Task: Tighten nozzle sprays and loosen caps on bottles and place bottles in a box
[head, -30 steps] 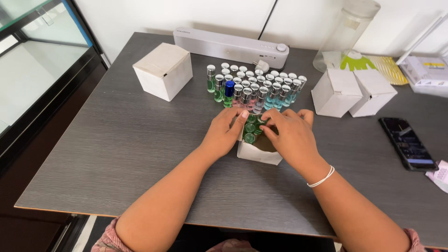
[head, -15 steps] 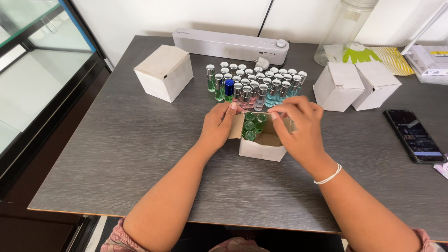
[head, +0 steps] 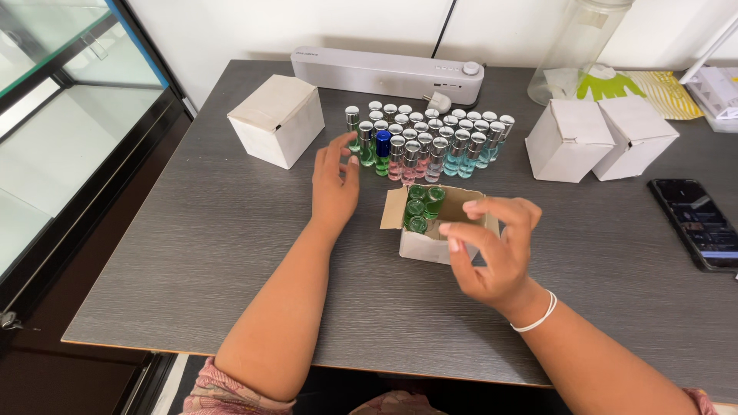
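Since the earlier pictures, both hands have been lifted away from the open box [head: 442, 230]: the left hand [head: 334, 184] has been drawn off to the left and the right hand [head: 492, 250] pulled back toward the person. The left hand is now held flat and released, fingers spread, over the grey bench [head: 192, 253], just left of the box and close to the front row of the standing bottles [head: 427, 138]. Nothing is gripped by it. The right hand is held in front of the box's right edge, fingers curled and loosely parted; nothing appears to be held, though the fingertips are slightly blurred and a small item cannot be ruled out.

The open white box lies between the two hands, its left flap raised. Several green-capped bottles [head: 421, 206] are packed upright in its left half; the right half is partly hidden by the right hand.

Behind the box, a cluster of silver-capped bottles with green, pink and pale blue contents is stood in rows, with one blue-capped bottle [head: 383, 147] among them. A closed white box [head: 277, 119] is placed to the left of the cluster, and two more white boxes [head: 600, 138] to its right. A long grey device [head: 384, 73] is set along the back edge, and a dark phone [head: 696, 223] lies at far right.
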